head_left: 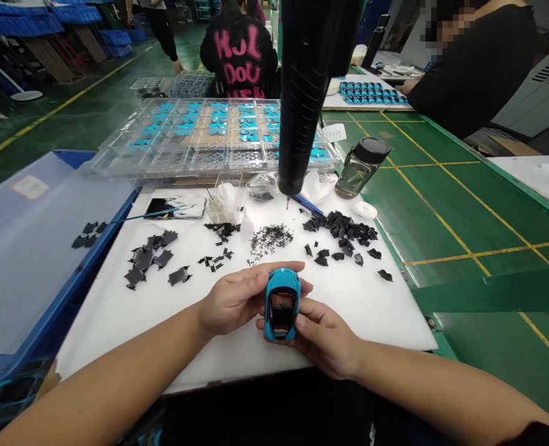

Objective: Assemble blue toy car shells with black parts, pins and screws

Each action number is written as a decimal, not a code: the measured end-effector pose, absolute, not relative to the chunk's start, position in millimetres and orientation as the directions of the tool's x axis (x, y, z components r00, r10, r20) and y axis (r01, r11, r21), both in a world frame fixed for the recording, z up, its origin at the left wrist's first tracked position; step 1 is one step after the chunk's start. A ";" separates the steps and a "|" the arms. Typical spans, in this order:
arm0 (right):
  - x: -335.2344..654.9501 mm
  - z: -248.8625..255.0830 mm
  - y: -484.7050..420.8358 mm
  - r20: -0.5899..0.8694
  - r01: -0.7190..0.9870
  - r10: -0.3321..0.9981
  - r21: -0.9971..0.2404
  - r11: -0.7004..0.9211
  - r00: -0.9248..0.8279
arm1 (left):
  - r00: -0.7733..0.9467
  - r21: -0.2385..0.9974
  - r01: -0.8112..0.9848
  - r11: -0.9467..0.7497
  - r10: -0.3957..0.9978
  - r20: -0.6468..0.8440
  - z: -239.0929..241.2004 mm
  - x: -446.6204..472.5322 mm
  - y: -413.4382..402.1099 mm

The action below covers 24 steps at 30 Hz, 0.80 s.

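A blue toy car body [282, 306] with dark window openings is held upright near the front of the white work surface. My left hand [237, 297] grips it from the left, fingers passing behind it. My right hand [325, 334] closes on its lower right side, the thumb against the edge. Beyond the hands lies a scatter of tiny black screws [272, 238]. Small black parts [221, 232] lie left of the screws, flat black plates [144, 257] farther left. A heap of curved black pieces [349, 229] sits to the right.
A black electric screwdriver [297, 111] hangs tip down over the board [228, 365]. Behind stands a clear compartment tray [163, 164] with blue parts. A drink bottle [362, 167] is at the back right, a blue bin [70, 266] at left. Other people [240, 49] are beyond.
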State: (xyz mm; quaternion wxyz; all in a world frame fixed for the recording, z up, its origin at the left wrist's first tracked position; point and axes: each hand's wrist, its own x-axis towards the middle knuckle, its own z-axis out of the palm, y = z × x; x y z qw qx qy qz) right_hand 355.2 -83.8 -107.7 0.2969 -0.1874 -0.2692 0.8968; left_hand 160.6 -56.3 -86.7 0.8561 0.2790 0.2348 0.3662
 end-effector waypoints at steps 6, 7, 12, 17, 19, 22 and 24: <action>354.9 -108.2 -84.3 -0.185 -0.435 0.641 -0.594 -0.676 -0.745 | 0.622 0.659 -0.489 0.572 0.758 -0.196 -87.0 159.8 -57.1; 354.8 -108.3 -84.4 -0.182 -0.435 0.640 -0.594 -0.676 -0.746 | 0.620 0.664 -0.486 0.569 0.760 -0.197 -87.1 159.4 -57.5; 353.6 -109.1 -84.3 -0.179 -0.442 0.646 -0.595 -0.672 -0.742 | 0.618 0.675 -0.480 0.561 0.762 -0.194 -87.0 158.7 -58.3; 354.2 -109.4 -84.2 -0.158 -0.450 0.647 -0.596 -0.665 -0.746 | 0.619 0.683 -0.475 0.555 0.763 -0.189 -88.0 159.6 -56.8; 355.0 -109.4 -84.4 -0.152 -0.447 0.643 -0.599 -0.664 -0.751 | 0.623 0.685 -0.470 0.556 0.759 -0.189 -88.2 159.7 -56.7; 355.6 -109.8 -84.4 -0.153 -0.436 0.637 -0.607 -0.664 -0.756 | 0.627 0.685 -0.471 0.556 0.757 -0.184 -87.9 159.5 -57.2; 355.5 -110.2 -84.2 -0.159 -0.431 0.636 -0.610 -0.665 -0.755 | 0.626 0.686 -0.474 0.552 0.759 -0.178 -87.4 159.5 -57.4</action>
